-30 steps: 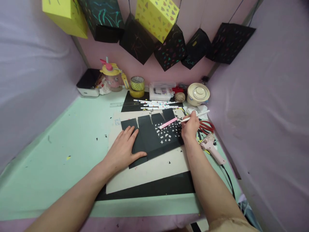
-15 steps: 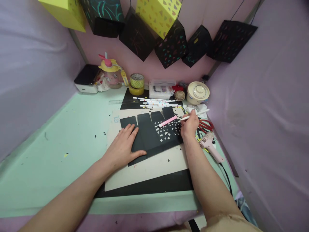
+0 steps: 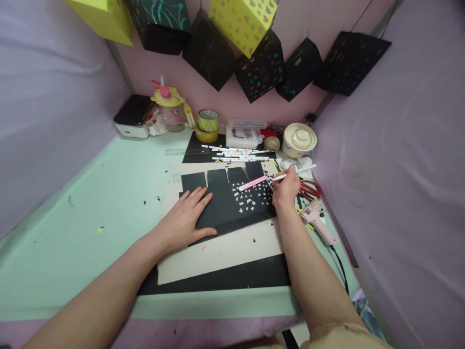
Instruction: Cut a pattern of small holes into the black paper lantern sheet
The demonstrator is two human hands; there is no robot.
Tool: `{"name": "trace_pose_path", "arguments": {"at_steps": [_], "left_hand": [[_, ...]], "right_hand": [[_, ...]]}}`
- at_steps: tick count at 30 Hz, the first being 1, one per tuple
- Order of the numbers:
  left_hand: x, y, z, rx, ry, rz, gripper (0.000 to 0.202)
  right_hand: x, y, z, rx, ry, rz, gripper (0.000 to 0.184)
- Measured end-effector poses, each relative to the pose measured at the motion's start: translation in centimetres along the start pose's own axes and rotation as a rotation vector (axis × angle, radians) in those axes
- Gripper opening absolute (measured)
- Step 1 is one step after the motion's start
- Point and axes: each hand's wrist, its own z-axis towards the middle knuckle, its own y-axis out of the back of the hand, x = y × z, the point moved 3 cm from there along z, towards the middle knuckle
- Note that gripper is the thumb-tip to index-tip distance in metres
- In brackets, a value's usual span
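My left hand (image 3: 185,215) lies flat with fingers spread on a sheet of black card (image 3: 220,203), pressing its left part. The card has slit tabs along its far edge and many small cut-out shapes, stars among them, on its right part. My right hand (image 3: 286,189) is closed around a slim white pen (image 3: 305,168), its tip pointing left near the card's right edge. A pink craft knife (image 3: 253,182) rests on the card just left of that tip. Beneath the card is a pale board (image 3: 221,259).
White markers (image 3: 240,154), tape rolls (image 3: 208,127), a clear plastic box (image 3: 243,135) and a lidded cream bowl (image 3: 299,139) stand at the back. A pink glue gun (image 3: 318,223) and red-handled scissors (image 3: 309,190) lie right. Paper lanterns (image 3: 259,65) hang above; scraps dot the table.
My left hand has shifted very slightly on the card. The right hand keeps the white pen in nearly the same spot, and the whole view has moved a little.
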Motion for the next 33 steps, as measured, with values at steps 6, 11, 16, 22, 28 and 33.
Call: {"name": "trace_pose_path", "arguments": {"at_steps": [6,11,16,22,28,33], "left_hand": [[-0.3,1.7,0.1,-0.170,0.016,-0.159,0.067],[-0.1,3.0,-0.3,-0.431,0.183,-0.290,0.030],[0.3,3.2,-0.7,-0.464,0.403,-0.477,0.023],[0.3,3.8,-1.1,-0.499,0.381,-0.481,0.040],[-0.4,3.7,-0.7,-0.444,0.208,-0.240,0.029],[-1.7,1.7,-0.2,-0.186,-0.097,-0.087,0.046]], "right_hand": [[0.1,-0.1,-0.1,-0.003,0.021,0.010,0.042],[0.4,-0.3,-0.3,0.031,0.027,0.036,0.038],[0.5,-0.6,-0.7,0.175,0.013,0.058,0.032],[0.4,-0.9,-1.1,0.273,-0.028,0.080,0.028],[0.7,-1.8,-2.7,0.489,-0.095,0.092,0.023],[0.4,-2.7,-5.6,0.862,-0.292,0.005,0.030]]}}
